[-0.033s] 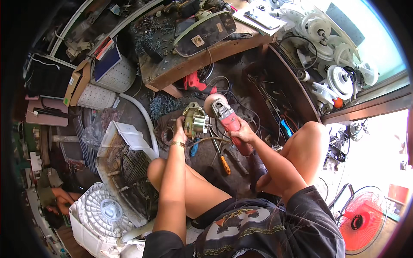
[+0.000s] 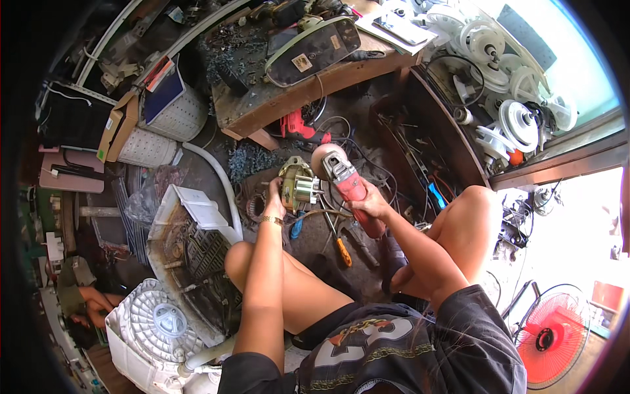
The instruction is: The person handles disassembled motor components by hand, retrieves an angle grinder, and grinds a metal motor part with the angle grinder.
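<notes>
My right hand [image 2: 372, 201] is wrapped round the body of a red angle grinder [image 2: 354, 188]. The grinder's round disc [image 2: 323, 157] is close to a metal motor part [image 2: 306, 188] with a yellowish housing and a shiny cylinder. My left hand [image 2: 274, 198] grips that part by its left side; the fingers are partly hidden behind it. Whether disc and metal touch, I cannot tell. On the floor below lie an orange-handled tool [image 2: 344, 252] and a blue-handled tool [image 2: 297, 226]. A copper-coloured wound ring [image 2: 255, 205] rests left of the motor part.
Beyond my hands, a red power drill [image 2: 300, 126] lies under a cluttered wooden bench [image 2: 262, 108]. A brown wooden box [image 2: 453, 128] of tools is at right. White washing-machine parts [image 2: 164, 320] stand at left, a red fan [image 2: 548, 338] at lower right. Another person [image 2: 98, 302] is at far left.
</notes>
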{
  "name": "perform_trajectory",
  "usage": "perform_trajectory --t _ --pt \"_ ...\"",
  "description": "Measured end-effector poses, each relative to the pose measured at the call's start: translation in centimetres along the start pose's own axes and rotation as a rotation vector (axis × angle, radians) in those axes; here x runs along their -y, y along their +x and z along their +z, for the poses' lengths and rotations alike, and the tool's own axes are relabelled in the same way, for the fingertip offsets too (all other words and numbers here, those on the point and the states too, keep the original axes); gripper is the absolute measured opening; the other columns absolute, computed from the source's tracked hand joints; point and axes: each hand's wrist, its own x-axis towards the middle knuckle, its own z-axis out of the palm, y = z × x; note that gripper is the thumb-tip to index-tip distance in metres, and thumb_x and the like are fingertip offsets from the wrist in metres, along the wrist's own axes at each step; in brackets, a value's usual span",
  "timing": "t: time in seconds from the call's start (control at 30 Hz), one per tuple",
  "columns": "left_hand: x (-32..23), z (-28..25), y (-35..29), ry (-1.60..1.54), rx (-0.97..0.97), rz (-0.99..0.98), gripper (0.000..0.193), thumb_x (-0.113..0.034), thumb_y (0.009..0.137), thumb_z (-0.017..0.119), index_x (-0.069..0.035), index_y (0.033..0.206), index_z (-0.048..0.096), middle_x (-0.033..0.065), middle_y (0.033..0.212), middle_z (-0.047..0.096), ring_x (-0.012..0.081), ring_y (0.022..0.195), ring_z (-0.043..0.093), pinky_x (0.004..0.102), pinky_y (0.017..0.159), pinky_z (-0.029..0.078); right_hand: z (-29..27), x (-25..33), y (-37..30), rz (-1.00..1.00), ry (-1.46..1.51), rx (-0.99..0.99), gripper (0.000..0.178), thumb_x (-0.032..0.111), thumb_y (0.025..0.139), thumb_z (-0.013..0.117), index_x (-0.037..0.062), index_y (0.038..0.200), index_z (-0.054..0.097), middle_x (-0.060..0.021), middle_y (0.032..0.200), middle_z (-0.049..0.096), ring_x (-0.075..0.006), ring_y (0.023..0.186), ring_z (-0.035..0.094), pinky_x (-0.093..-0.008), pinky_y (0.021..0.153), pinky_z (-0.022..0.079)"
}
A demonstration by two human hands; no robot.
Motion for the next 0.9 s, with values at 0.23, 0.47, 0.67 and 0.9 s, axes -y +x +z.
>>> perform_trajectory --t 0.23,0.47,0.67,0.9 --pt "0.5 -4.9 3.4 -0.023 0.054 0.034 0.044 -0.046 0.095 0.047 -0.01 0.108 0.068 0.0092 0.105 0.072 0.0263 0.095 0.07 0.0434 0.086 0.057 1.7 0.8 0.5 -0.006 0.004 0.049 0.09 0.027 0.063 0.09 0.002 0.14 0.051 -0.0075 0.126 0.063 -0.0189 0.117 0.057 -0.0337 0.105 0.043" --pt "1.2 -2.9 3.0 -0.054 0.089 -0.007 0.03 -0.039 0.088 0.059 -0.011 0.097 0.065 0.0045 0.092 0.067 0.0221 0.086 0.065 0.0383 0.079 0.056 0.4 -1.1 0.7 0.01 -0.032 -0.001 0.088 0.024 0.063 0.089 0.0025 0.14 0.051 -0.0073 0.127 0.062 -0.019 0.117 0.057 -0.0336 0.106 0.042" --pt "0.7 -3.5 2.2 -0.047 0.027 0.049 0.033 -0.043 0.088 0.059 -0.013 0.1 0.066 0.0051 0.097 0.068 0.0228 0.089 0.065 0.0392 0.082 0.055 -0.5 -0.7 0.7 -0.049 -0.025 -0.118 0.086 0.032 0.061 0.089 -0.0014 0.132 0.055 -0.0131 0.123 0.065 -0.0229 0.114 0.061 -0.0342 0.102 0.045" --pt "-1.6 -3.5 1.3 -0.113 -0.066 0.023 0.031 -0.027 0.093 0.051 -0.008 0.111 0.068 0.0057 0.109 0.069 0.0212 0.096 0.065 0.0345 0.085 0.052 -0.6 1.3 1.0 -0.037 0.051 -0.136 0.082 0.026 0.063 0.089 -0.0013 0.133 0.055 -0.0114 0.123 0.064 -0.0207 0.114 0.06 -0.0332 0.102 0.045"
